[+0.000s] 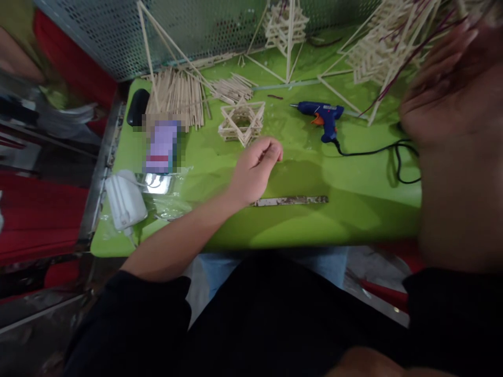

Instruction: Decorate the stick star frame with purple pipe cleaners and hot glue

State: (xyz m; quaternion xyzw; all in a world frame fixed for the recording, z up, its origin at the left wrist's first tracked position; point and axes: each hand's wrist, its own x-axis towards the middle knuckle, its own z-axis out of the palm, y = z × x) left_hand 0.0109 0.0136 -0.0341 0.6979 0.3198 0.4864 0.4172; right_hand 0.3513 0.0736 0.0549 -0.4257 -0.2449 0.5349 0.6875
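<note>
My left hand [259,165] is closed in a loose fist over the green table, with nothing showing between its fingers. Just beyond it sits a small star-shaped frame of stacked wooden sticks [241,123]. A flat, stained strip [293,201] lies by its wrist. My right hand [448,89], raised close to the camera and blurred, has curled fingers beside a larger stick frame [377,57] with purple cord [396,73]. What those fingers hold, if anything, I cannot make out. Between the hands lies a blue glue gun [324,115] with orange trigger, nozzle pointing left.
Loose sticks [176,97] are piled at the back left, near a blurred-out phone [163,146] and a white charger [126,199]. Another stick frame [285,26] stands against the perforated metal panel [220,26]. The glue gun's black cable [365,153] runs right across the green table [353,220].
</note>
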